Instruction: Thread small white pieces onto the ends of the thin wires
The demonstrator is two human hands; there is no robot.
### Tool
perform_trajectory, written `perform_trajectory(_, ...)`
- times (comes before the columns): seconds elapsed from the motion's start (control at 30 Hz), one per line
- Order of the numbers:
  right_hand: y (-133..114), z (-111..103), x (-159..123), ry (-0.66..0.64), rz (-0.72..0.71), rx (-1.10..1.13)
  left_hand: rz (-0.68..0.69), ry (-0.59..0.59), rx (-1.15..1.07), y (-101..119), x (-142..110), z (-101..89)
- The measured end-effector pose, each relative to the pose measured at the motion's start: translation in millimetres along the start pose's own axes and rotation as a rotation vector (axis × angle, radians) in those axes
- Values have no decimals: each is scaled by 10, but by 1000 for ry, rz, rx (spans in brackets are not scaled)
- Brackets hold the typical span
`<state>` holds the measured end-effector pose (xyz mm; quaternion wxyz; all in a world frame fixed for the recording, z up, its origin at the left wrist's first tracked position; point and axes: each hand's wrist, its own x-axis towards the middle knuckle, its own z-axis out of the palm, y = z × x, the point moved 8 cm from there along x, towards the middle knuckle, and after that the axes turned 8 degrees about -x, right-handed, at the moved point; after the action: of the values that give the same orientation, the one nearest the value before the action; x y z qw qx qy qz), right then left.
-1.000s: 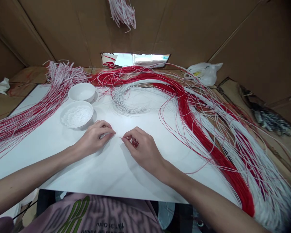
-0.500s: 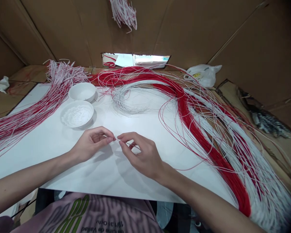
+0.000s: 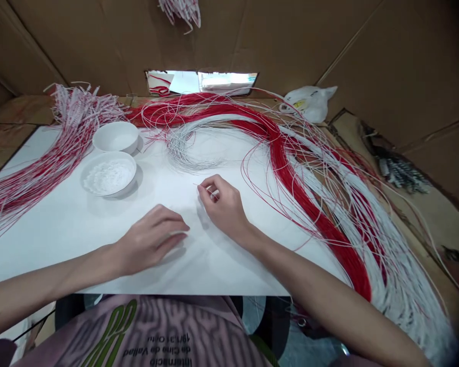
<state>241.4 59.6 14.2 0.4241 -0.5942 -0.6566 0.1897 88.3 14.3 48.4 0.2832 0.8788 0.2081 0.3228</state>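
My right hand (image 3: 222, 207) rests on the white sheet (image 3: 99, 224), thumb and forefinger pinched on a thin wire end (image 3: 202, 187) that points left. My left hand (image 3: 153, 242) lies lower on the sheet, fingers together and curled down flat; I cannot see anything in it. A thick bundle of red and white wires (image 3: 290, 178) curves from the back round my right side. A loose coil of white wires (image 3: 191, 150) lies just beyond my right hand.
Two white bowls stand at the left: the near bowl (image 3: 109, 174) holds small white pieces, the far bowl (image 3: 115, 136) looks empty. Another red-and-white wire bundle (image 3: 42, 168) runs along the left. Cardboard walls surround the sheet; a white plastic bag (image 3: 309, 102) lies back right.
The hands, pinched close together before, have parted. My right hand moved up and away with the wire end; my left hand dropped down onto the sheet.
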Motion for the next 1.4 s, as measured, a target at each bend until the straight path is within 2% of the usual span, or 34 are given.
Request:
perform_trajectory(0.1, 40, -28, 28, -1, 19, -8, 22, -230, -98, 141, -13, 313)
perform_trajectory(0.2, 30, -28, 26, -7, 7, -12, -39, -344, -153, 134, -34, 502)
perform_trajectory(0.43, -40, -16, -4, -18, -32, -32, -60, -367, -162, 94, -24, 554)
perform_trajectory(0.63, -74, -14, -20, -9, -53, -25, -20, -351, -122, 109, -28, 584)
perform_trajectory(0.8, -166, -36, -53, 29, -126, -12, 15, -363, -116, 119, -42, 612)
perform_trajectory(0.87, -221, -67, -67, 42, -148, 16, -59, -323, -212, 65, -14, 533)
perform_trajectory(0.9, -249, -87, -75, 47, -153, 37, -146, -272, -284, -8, 2, 461)
perform_trajectory(1.03, -366, -157, -123, 47, -145, 120, -629, 47, -656, -478, -96, 142)
perform_trajectory(1.1, -437, -160, -163, 29, -164, 164, -775, 176, -834, -653, -193, 63)
perform_trajectory(1.23, -574, -134, -256, -8, -251, 241, -840, 303, -1071, -782, -272, 37)
perform_trajectory(1.4, -659, -90, -330, -55, -320, 249, -818, 299, -1211, -735, -248, 107)
